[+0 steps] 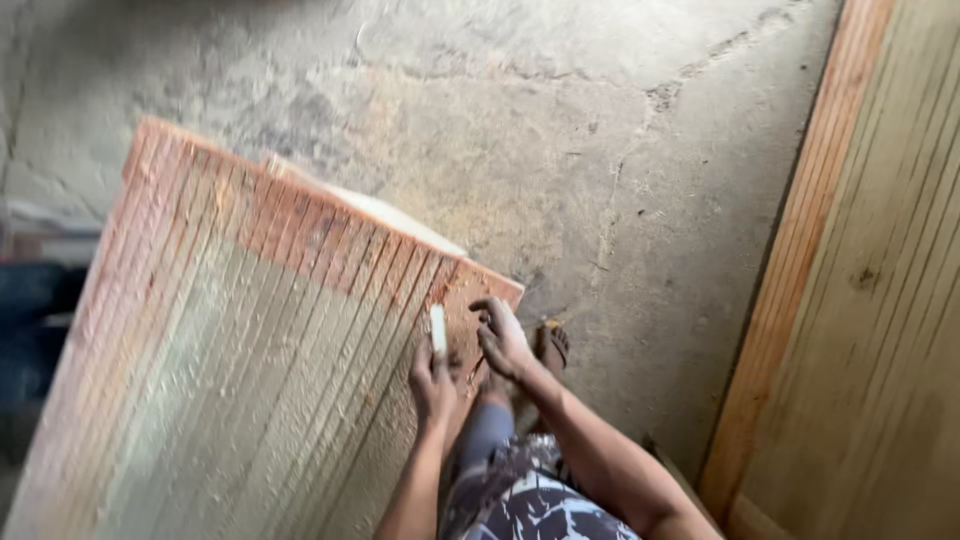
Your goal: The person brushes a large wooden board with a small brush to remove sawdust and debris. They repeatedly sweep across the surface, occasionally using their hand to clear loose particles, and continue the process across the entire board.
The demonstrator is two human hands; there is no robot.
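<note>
Wooden grooved panel (240, 370): your left hand (432, 375) grips a white stick (437, 329), perhaps chalk; your right hand (502, 338) rests curled on its corner.

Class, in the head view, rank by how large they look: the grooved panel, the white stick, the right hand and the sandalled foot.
1. Grooved panel, largest by far.
2. Right hand.
3. Sandalled foot; partly hidden and farther away, so unsure against the hand.
4. White stick, smallest, in the left hand.

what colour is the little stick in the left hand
White; the stick in the left hand shows clearly in the head view.
</note>
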